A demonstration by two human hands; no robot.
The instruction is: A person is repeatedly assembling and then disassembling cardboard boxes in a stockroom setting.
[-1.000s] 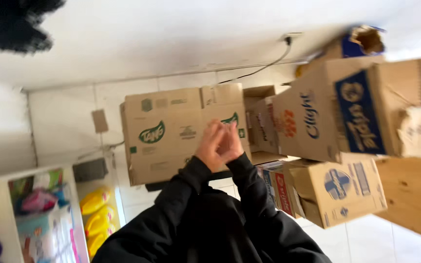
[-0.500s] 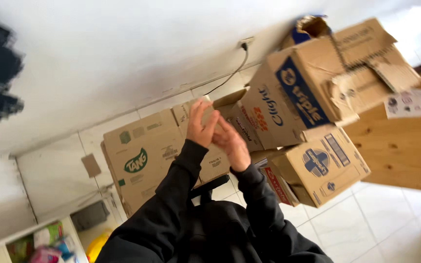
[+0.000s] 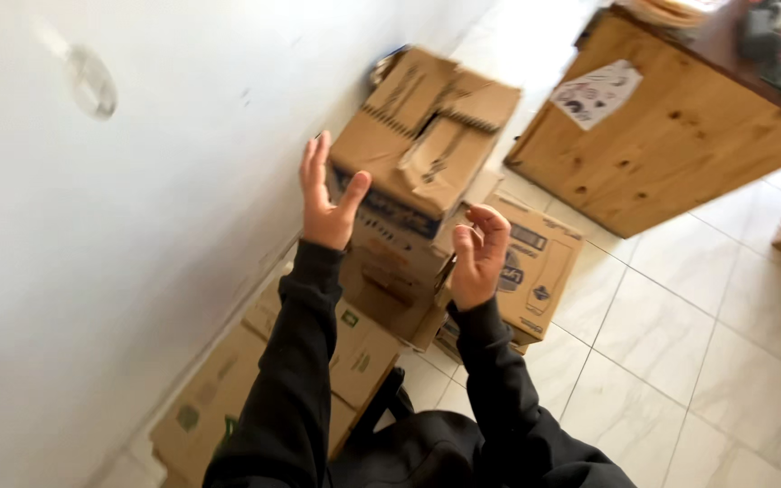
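White wall and pale floor tiles [image 3: 680, 380]; cardboard boxes stacked along the wall, wooden counter [image 3: 671, 145] beyond. Top box [image 3: 422, 126]: worn brown, flaps folded shut, long axis running away from camera. Left hand [image 3: 325, 203] open, fingers straight, beside its near corner. Right hand [image 3: 476, 253] fingers curled, empty, near lower box [image 3: 535, 271].

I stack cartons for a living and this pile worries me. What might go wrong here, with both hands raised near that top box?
The top box sits tilted on the stack with its flaps loose; neither the left hand nor the right hand visibly grips it, so it might slide off. The lower boxes sit unevenly and could shift. The wooden counter stands close, where a falling box might strike.
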